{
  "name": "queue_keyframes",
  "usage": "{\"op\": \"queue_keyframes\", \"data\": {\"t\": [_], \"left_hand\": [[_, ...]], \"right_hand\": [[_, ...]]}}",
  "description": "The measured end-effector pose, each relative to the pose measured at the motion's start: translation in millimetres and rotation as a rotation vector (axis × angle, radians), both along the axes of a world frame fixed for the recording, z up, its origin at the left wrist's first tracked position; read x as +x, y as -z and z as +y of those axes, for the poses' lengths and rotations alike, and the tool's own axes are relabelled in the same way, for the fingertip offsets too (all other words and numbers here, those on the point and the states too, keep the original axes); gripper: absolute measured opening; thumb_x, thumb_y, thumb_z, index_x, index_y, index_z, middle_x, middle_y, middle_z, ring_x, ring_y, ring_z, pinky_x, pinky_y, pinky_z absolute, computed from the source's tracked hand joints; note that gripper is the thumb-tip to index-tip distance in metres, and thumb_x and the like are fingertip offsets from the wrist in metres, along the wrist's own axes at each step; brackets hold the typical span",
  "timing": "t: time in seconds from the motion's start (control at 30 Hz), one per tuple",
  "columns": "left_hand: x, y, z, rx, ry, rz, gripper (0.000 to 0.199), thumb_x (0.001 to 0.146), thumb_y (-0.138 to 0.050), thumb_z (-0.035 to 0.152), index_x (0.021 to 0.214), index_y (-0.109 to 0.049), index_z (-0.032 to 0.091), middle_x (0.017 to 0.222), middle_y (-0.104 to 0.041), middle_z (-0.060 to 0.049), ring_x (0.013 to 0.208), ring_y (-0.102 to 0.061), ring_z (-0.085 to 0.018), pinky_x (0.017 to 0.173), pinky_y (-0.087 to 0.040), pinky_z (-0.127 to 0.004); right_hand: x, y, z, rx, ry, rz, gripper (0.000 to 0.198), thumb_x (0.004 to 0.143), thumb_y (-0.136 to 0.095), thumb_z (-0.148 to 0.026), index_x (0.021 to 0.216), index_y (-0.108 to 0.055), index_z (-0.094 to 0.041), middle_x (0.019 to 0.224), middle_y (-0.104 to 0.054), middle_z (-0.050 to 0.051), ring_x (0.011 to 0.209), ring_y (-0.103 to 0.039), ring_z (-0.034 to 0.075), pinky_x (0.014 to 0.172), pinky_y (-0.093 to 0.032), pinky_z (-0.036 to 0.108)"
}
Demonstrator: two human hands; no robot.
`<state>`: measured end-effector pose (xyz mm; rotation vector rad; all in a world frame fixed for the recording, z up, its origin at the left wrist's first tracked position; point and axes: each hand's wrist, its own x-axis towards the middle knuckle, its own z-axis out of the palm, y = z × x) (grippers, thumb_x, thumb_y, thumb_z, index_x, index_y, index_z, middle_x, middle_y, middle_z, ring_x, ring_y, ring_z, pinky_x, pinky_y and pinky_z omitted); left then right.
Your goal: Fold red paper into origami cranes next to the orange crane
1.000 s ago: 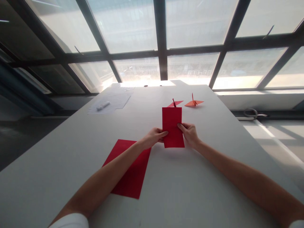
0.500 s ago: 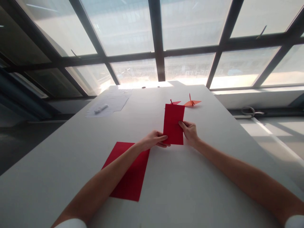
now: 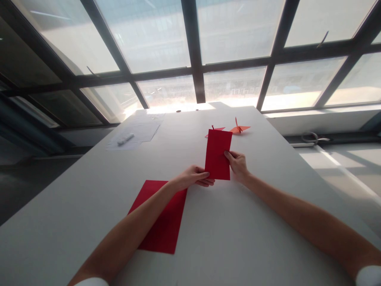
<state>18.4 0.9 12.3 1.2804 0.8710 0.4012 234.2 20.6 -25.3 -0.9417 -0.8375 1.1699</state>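
Observation:
Both hands hold a small red paper rectangle (image 3: 218,155) raised above the table, its broad face toward me. My left hand (image 3: 195,177) pinches its lower left corner, thumb in front and fingers behind. On the right edge, my right hand (image 3: 237,162) grips it between thumb and fingers; the fingers behind are hidden. Below my left forearm lies a larger red sheet (image 3: 162,226), partly covered by that arm. Just beyond the held paper, a red folded crane (image 3: 218,128) is partly hidden, and an orange folded crane (image 3: 239,129) stands to its right.
White sheets of paper (image 3: 150,129) lie at the table's far left, with a whitish roll-shaped item (image 3: 125,139) on them. The white table (image 3: 238,238) reaches toward large framed windows. A coiled cable (image 3: 311,138) sits beyond the table's right side.
The held red paper has tilted slightly, its top leaning a little to the right. Both hands keep their grip in nearly the same places. The view has shifted slightly.

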Motion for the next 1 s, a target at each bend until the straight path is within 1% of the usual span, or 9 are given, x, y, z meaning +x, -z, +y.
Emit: {"op": "queue_keyframes", "data": {"t": [0.17,0.33,0.4,0.47,0.57,0.63,0.73,0.83,1.0], "left_hand": [[-2,2.2,1,-0.01,0.004,-0.001,0.054,0.076,-0.075,0.054,0.104,-0.073,0.008,0.105,-0.073,-0.021,0.095,-0.072,-0.027,0.084,-0.058,-0.036],[-3,-1.5,2,-0.025,0.01,-0.001,0.056,0.075,-0.074,0.056,0.103,-0.073,0.008,0.105,-0.073,-0.021,0.096,-0.072,-0.028,0.084,-0.057,-0.037],[0,-2.3,2,-0.006,-0.058,-0.047,0.058,0.077,-0.071,0.06,0.104,-0.073,0.009,0.107,-0.072,-0.02,0.099,-0.07,-0.029,0.086,-0.056,-0.037],[3,-0.2,3,0.029,-0.164,-0.131,0.059,0.079,-0.068,0.061,0.106,-0.073,0.009,0.109,-0.071,-0.02,0.1,-0.07,-0.028,0.087,-0.055,-0.036],[7,8.4,7,0.095,-0.357,-0.227,0.055,0.078,-0.073,0.055,0.108,-0.072,0.008,0.106,-0.072,-0.019,0.095,-0.07,-0.026,0.086,-0.054,-0.036],[7,15.3,10,0.119,-0.453,-0.242,0.053,0.075,-0.077,0.052,0.104,-0.073,0.007,0.1,-0.073,-0.018,0.088,-0.07,-0.025,0.084,-0.055,-0.037],[6,22.3,13,0.116,-0.487,-0.254,0.052,0.074,-0.077,0.052,0.101,-0.074,0.007,0.095,-0.074,-0.016,0.083,-0.07,-0.023,0.082,-0.055,-0.037],[5,23.7,13,0.117,-0.503,-0.252,0.052,0.074,-0.077,0.053,0.101,-0.075,0.009,0.094,-0.074,-0.015,0.081,-0.069,-0.023,0.08,-0.055,-0.037],[4,19.2,11,0.164,-0.562,-0.239,0.051,0.073,-0.077,0.055,0.099,-0.076,0.011,0.092,-0.074,-0.014,0.083,-0.069,-0.025,0.078,-0.056,-0.039]], "right_hand": [[-1,2,-1,-0.004,-0.004,-0.001,0.043,0.065,-0.079,-0.053,0.082,-0.076,-0.014,0.074,-0.074,0.006,0.07,-0.068,0.022,0.066,-0.055,0.035],[0,2,-1,-0.011,-0.02,0.014,0.041,0.065,-0.08,-0.051,0.082,-0.076,-0.015,0.074,-0.074,0.005,0.07,-0.068,0.022,0.066,-0.056,0.035],[-1,1,-2,-0.021,-0.027,0.022,0.04,0.063,-0.082,-0.05,0.081,-0.077,-0.015,0.073,-0.074,0.005,0.069,-0.068,0.022,0.068,-0.056,0.035],[-3,0,-6,-0.024,-0.076,0.017,0.04,0.064,-0.082,-0.049,0.082,-0.077,-0.014,0.074,-0.074,0.006,0.068,-0.068,0.022,0.068,-0.056,0.036],[-9,-1,-12,-0.012,-0.162,-0.016,0.04,0.067,-0.08,-0.049,0.085,-0.077,-0.014,0.078,-0.075,0.007,0.069,-0.068,0.021,0.068,-0.056,0.035],[-14,-2,-16,-0.006,-0.17,-0.046,0.04,0.067,-0.079,-0.05,0.085,-0.078,-0.014,0.083,-0.076,0.007,0.071,-0.068,0.021,0.068,-0.056,0.034],[-17,-3,-18,-0.01,-0.141,-0.074,0.041,0.068,-0.078,-0.052,0.084,-0.077,-0.014,0.085,-0.076,0.008,0.071,-0.067,0.022,0.067,-0.056,0.034],[-19,-6,-19,-0.015,-0.129,-0.079,0.043,0.067,-0.079,-0.053,0.085,-0.077,-0.014,0.085,-0.076,0.008,0.073,-0.068,0.022,0.069,-0.057,0.035],[-18,-6,-22,-0.03,-0.232,-0.136,0.05,0.071,-0.074,-0.06,0.087,-0.075,-0.013,0.086,-0.075,0.009,0.075,-0.069,0.023,0.069,-0.058,0.035]]}}
